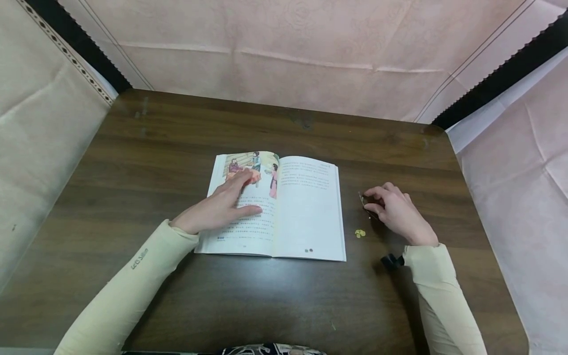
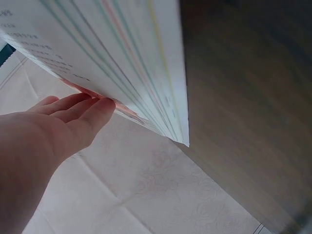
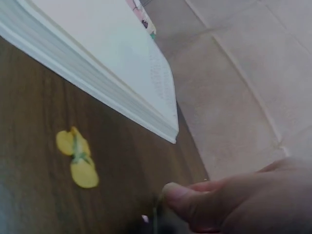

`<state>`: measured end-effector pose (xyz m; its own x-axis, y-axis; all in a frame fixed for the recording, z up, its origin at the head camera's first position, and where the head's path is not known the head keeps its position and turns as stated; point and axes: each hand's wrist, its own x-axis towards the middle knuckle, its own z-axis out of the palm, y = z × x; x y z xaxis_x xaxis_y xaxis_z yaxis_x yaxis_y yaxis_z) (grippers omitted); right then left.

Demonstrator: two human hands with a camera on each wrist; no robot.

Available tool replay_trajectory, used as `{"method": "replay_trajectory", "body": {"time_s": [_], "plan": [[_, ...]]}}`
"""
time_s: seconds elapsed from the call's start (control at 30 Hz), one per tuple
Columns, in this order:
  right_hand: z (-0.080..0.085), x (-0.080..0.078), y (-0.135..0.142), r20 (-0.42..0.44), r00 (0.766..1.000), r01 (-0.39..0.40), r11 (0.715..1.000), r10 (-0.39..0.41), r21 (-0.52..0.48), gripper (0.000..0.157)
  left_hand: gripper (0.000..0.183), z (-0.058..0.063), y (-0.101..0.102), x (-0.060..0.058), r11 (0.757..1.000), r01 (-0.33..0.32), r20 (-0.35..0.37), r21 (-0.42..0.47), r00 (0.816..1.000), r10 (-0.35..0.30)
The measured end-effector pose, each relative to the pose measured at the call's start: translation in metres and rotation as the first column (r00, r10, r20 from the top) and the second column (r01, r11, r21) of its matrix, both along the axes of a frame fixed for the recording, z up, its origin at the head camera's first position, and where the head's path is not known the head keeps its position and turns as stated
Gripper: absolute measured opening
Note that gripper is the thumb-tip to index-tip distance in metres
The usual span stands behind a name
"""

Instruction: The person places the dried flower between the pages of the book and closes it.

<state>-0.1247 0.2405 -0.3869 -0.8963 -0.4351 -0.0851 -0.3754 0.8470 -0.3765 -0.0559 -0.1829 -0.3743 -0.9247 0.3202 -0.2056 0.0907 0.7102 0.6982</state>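
Observation:
An open book (image 1: 306, 212) lies on the table, with a colour picture at the top of its left page and print on both pages. My left hand (image 1: 224, 199) rests on the left page, fingers stretched over the picture and thumb spread lower down. In the left wrist view the fingertips (image 2: 105, 105) touch the page. To the right of the book, my right hand (image 1: 395, 207) pinches a small, thin, dark item (image 1: 370, 207) between thumb and fingers; I cannot tell its kind. Just below it lies a small yellow flower-like piece (image 1: 360, 233) with a green middle (image 3: 81, 157).
The brown wooden table (image 1: 177, 291) has pale cloth hangings (image 1: 284, 54) along its back and sides. A black device (image 1: 390, 261) sits at my right wrist. Something with a black-and-white pattern (image 1: 272, 349) shows at the near edge.

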Motion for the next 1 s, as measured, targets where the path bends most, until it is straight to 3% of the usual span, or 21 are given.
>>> {"method": "replay_trajectory", "body": {"time_s": [0.43, 1.0], "plan": [[-0.011, -0.01, -0.008, 0.009, 0.997, 0.075, 0.996, -0.074, -0.054, 0.02, 0.1, -0.002, -0.003, 0.001, 1.0, 0.007, -0.009, 0.019, 1.0, -0.007], [-0.008, -0.015, -0.006, 0.092, 0.993, 0.078, 0.995, -0.072, -0.067, 0.012, 0.099, -0.002, -0.004, 0.0, 1.0, 0.006, -0.003, 0.028, 1.0, -0.006]]}}
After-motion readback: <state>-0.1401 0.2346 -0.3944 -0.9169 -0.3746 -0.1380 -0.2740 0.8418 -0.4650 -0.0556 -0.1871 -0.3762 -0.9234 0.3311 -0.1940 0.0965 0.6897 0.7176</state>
